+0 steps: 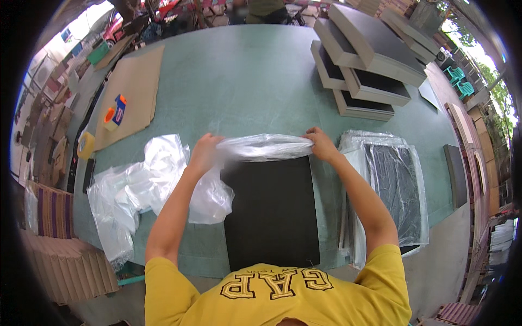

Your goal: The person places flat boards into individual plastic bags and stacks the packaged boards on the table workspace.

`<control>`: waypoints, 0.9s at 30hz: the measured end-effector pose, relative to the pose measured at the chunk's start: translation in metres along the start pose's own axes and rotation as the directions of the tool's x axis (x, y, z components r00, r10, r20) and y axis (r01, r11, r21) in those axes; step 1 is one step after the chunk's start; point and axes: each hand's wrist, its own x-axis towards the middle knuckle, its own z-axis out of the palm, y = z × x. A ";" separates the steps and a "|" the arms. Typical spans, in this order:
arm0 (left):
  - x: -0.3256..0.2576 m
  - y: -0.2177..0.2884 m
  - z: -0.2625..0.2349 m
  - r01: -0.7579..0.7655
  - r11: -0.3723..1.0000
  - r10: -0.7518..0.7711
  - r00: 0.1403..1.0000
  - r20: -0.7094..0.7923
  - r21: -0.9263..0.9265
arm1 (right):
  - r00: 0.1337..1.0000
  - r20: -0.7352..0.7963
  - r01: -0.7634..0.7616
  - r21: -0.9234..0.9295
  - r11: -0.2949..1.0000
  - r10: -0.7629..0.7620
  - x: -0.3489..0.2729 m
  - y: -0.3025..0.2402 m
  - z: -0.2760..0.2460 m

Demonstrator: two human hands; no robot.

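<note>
Film of clear, crinkled plastic (266,146), bunched into a strip, sits at the far edge of a flat black rectangular panel (273,212), center of the green counter (228,81). Right hand (323,144) pinched closed on its right end. Left hand (203,153) looks closed on the left end; blur hides finger detail. Two-end grip probably keeps the strip spread across the panel's width.

Left: loose heap of clear plastic sheeting (117,190), probably parked within reach. Right: black panels in clear plastic wrap (394,190), piled flat, likely kept apart from the bare one.

Far left: brown paper sheet (138,76) with an orange-and-blue tape dispenser (116,112) on it. Far right: staggered stack of thick black-topped slabs with pale edges (370,49).
</note>
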 end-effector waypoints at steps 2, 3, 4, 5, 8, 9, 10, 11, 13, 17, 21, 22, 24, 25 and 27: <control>-0.006 0.003 -0.023 -0.014 1.000 0.014 1.000 -0.028 0.008 | 0.995 -0.083 0.045 -0.038 0.998 -0.048 0.002 -0.026 -0.024; -0.007 0.004 -0.033 -0.053 0.998 0.049 0.994 -0.093 -0.043 | 0.991 -0.120 0.058 -0.057 0.997 -0.064 0.000 -0.035 -0.035; -0.007 0.005 -0.043 -0.096 0.991 0.080 0.984 -0.159 -0.091 | 0.997 -0.075 -0.027 0.042 0.999 0.030 0.001 -0.040 -0.051; -0.009 0.010 -0.050 -0.141 0.980 0.108 0.969 -0.222 -0.139 | 0.992 -0.019 -0.118 0.137 0.983 0.122 0.003 -0.041 -0.070; -0.010 0.026 -0.095 0.177 0.761 -0.196 0.980 0.039 -0.623 | 0.987 0.131 -0.162 0.801 0.576 0.095 -0.015 -0.058 -0.113; -0.012 0.032 -0.110 0.277 0.608 -0.219 0.959 0.178 -0.744 | 0.991 0.131 -0.132 0.956 0.262 0.022 -0.023 -0.064 -0.123; -0.017 0.037 -0.110 0.229 0.391 -0.100 0.973 0.206 -0.891 | 0.990 0.127 -0.135 0.975 0.175 0.054 -0.030 -0.072 -0.123; -0.025 0.042 -0.108 0.198 0.140 0.022 0.979 0.203 -0.970 | 0.988 0.126 -0.133 0.987 0.087 0.085 -0.039 -0.082 -0.119; -0.044 0.040 -0.090 0.186 -0.098 0.071 0.981 0.179 -0.978 | 0.976 0.095 -0.105 0.994 0.043 0.194 -0.056 -0.080 -0.094; -0.137 -0.015 -0.002 0.584 -0.020 -0.455 0.717 0.528 -0.812 | 0.927 0.045 -0.340 0.525 0.780 0.374 -0.153 -0.063 -0.027; -0.212 0.007 -0.004 0.821 0.300 -0.262 0.561 0.785 -0.486 | 0.761 0.263 -0.646 0.233 0.727 0.593 -0.261 -0.093 0.003; -0.216 0.011 -0.010 0.761 0.433 -0.307 0.628 0.715 -0.483 | 0.779 0.276 -0.620 0.208 0.756 0.563 -0.273 -0.101 0.005; -0.221 0.023 -0.018 0.613 0.677 -0.347 0.754 0.558 -0.407 | 0.854 -0.129 -0.479 0.181 0.859 0.503 -0.265 -0.130 0.005; -0.213 0.033 -0.017 0.441 0.819 -0.319 0.881 0.349 -0.366 | 0.840 -0.325 -0.412 0.140 0.900 0.435 -0.254 -0.144 0.009; -0.177 0.077 -0.011 0.198 0.955 -0.176 0.978 0.114 -0.219 | 0.941 -0.327 -0.134 -0.125 0.983 0.086 -0.220 -0.160 0.017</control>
